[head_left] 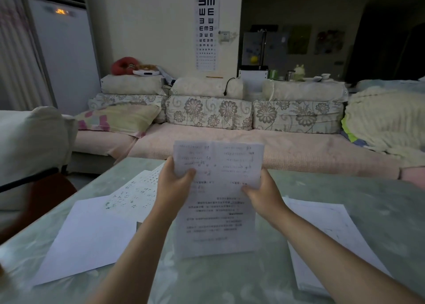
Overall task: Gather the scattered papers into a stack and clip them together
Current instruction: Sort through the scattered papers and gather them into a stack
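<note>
Head view: left hand and right hand each pinch a side edge of the printed papers, held upright with the lower edge on the worktop, probably to square them. Loose sheets lie either side, ungathered.

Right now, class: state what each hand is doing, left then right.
Left hand: grips the printed papers at their left edge.
Right hand: grips the same papers at their right edge.

Held sheets stand upright mid-tabletop; loose papers lie left, another sheet right; sofa behind the tabletop.
</note>
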Tool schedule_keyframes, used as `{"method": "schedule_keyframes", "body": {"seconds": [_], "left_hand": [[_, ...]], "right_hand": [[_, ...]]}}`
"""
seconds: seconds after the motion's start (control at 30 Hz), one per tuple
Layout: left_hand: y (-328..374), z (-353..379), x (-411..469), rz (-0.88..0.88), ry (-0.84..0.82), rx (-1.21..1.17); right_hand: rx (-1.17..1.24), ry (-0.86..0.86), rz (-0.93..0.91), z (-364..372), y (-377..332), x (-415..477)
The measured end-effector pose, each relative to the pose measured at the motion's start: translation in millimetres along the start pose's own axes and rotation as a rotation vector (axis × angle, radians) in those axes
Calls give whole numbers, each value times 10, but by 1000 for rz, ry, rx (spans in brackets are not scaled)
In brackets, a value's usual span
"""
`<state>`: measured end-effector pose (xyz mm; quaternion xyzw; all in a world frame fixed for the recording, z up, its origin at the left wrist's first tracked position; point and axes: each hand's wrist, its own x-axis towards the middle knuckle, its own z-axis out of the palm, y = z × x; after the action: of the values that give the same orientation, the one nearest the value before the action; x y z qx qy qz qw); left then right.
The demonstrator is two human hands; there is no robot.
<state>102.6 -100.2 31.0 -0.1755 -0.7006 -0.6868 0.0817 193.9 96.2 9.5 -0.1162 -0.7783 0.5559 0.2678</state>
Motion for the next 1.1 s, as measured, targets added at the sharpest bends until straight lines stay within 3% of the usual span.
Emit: {"method": "schedule_keyframes", "body": {"seconds": [0.17, 0.37, 0.63, 0.87, 1.0, 1.1], "left_hand": [[42, 44, -28, 46, 49, -23], [-376, 85, -189, -134, -136, 195], [-136, 234, -104, -157, -225, 285], [-21, 1040, -295, -474, -495, 319], [-196, 1592, -409, -490, -564, 250], [-348, 1936, -549, -459, -549, 334]], "right_hand": [[14, 82, -29, -53, -49, 61], [-135, -79, 94, -22, 319, -106], [-139, -43, 177, -274, 252, 3], [-109, -1, 519, -1167, 378, -143], [-177, 169, 562, -1627, 650, -245], [-241, 234, 564, -1890, 824, -355]]}}
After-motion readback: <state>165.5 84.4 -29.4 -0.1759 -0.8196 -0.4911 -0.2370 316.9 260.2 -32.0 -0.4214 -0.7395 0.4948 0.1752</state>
